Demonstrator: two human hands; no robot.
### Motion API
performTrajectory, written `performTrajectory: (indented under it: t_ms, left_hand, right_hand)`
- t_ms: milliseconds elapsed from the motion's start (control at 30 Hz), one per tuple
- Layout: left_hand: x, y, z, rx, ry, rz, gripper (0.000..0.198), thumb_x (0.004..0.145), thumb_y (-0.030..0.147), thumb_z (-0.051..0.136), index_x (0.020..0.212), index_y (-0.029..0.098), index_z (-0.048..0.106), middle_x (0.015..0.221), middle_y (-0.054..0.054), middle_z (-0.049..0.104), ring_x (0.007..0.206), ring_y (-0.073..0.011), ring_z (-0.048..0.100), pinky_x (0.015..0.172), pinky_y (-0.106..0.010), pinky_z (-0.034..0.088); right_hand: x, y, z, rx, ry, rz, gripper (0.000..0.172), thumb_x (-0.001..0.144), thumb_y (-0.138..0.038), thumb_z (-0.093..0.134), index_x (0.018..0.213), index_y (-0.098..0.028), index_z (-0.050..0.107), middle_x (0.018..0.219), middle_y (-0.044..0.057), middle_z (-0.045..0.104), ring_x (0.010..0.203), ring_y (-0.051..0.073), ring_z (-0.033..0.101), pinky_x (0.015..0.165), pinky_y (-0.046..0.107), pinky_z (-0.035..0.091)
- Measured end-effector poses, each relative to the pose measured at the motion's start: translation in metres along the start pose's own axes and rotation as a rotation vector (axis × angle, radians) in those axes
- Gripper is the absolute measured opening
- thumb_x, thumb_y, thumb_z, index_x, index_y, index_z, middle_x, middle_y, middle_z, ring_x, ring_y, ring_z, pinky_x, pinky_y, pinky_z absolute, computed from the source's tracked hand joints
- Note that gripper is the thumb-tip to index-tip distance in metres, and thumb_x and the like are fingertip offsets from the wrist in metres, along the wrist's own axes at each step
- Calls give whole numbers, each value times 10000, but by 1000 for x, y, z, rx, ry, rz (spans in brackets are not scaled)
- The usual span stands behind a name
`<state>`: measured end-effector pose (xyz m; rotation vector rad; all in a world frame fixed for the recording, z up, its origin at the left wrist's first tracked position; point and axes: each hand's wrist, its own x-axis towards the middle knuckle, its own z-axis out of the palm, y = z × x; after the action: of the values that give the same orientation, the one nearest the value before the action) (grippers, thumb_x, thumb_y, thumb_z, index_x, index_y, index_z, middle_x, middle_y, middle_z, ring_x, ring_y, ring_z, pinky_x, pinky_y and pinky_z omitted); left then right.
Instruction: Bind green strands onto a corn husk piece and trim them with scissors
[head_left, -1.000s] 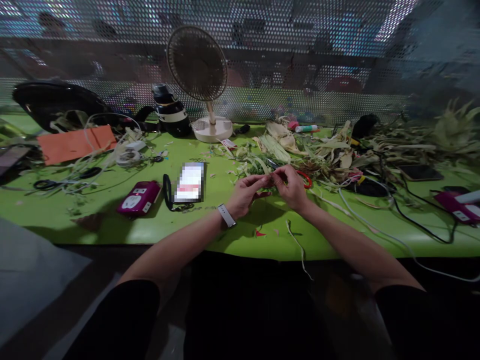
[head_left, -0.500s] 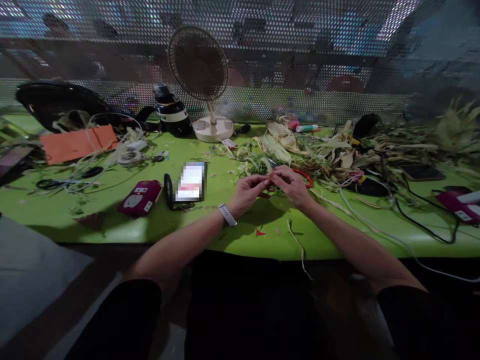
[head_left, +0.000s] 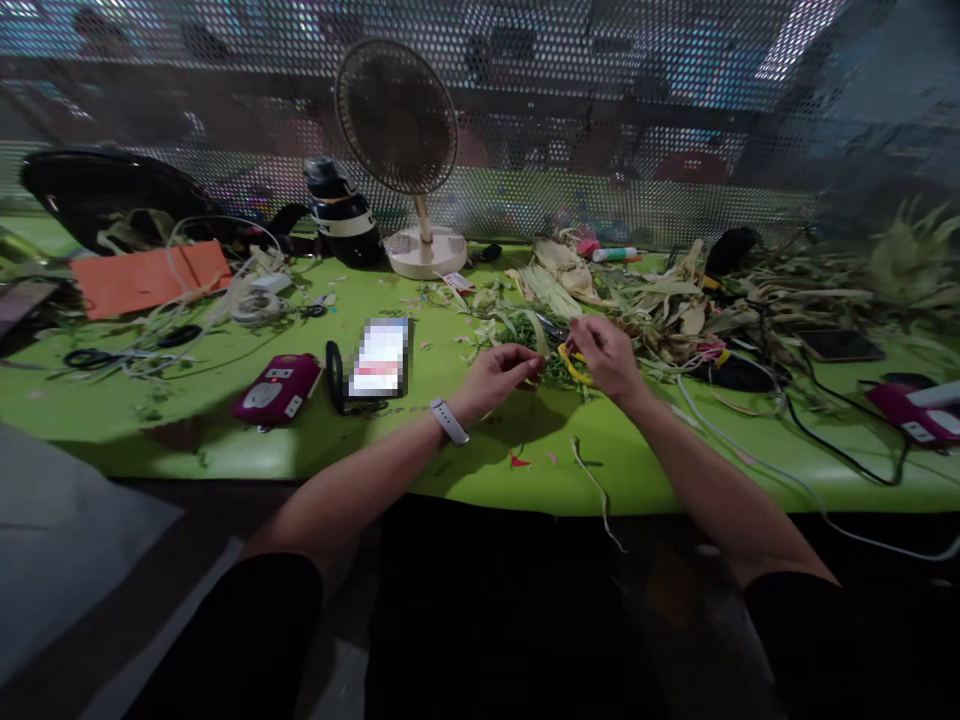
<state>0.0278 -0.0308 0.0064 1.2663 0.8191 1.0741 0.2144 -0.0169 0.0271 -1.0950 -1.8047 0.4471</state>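
Observation:
My left hand (head_left: 504, 374), with a pale band on its wrist, has thumb and fingers pinched together. A narrow pale-green husk strip (head_left: 535, 330) rises behind its fingertips and appears to be held there. To its right, my right hand (head_left: 606, 362) has bent fingers around scissors, whose yellow handle loop (head_left: 573, 368) shows below the fingers. The rest of the handle is hidden by the hand. Dark metal (head_left: 553, 326) shows just beyond. Green shredded plant bits (head_left: 517, 330) and dry corn husks (head_left: 562, 275) lie behind both hands.
A fan (head_left: 397, 120), a black bottle (head_left: 343, 215) and a perforated metal screen (head_left: 525, 120) stand at the back. Left of my hands are a lit phone (head_left: 379, 358) and a maroon power socket (head_left: 277, 388). Cables (head_left: 787, 480) cross the right side of the green tabletop (head_left: 450, 470).
My hands have come apart. The right hand moved right, onto the scissors, and a yellow loop now shows where a red one showed farther right. The left stayed nearly in place.

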Motion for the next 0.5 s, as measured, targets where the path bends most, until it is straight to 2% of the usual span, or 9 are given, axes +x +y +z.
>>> performTrajectory:
  t_ms: [133,333,500]
  left_hand:
    - [-1,2,-1,-27,50,16,389,626,466,819,815,144,710,752,-19,692,654,-99,623,581,-226,540]
    - [-2,4,0,-4,93,-14,406,604,475,826,810,142,721,711,-14,681,630,-107,618,519,-214,509]
    - [-1,2,1,-36,120,0,393,591,463,837,802,151,726,717,-18,693,631,-110,626,520,-216,501]
  right_hand:
    - [-2,1,3,-108,-222,-64,366,932,-495,478,705,-208,490,636,-4,513,599,133,454,591,277,331]
    - [-5,0,8,-180,-273,-149,214,913,-337,445,741,-212,465,689,11,520,637,141,462,614,264,334]
    - [-4,-3,6,-147,-305,-54,213,899,-352,436,740,-216,469,665,8,523,626,149,471,610,275,342]
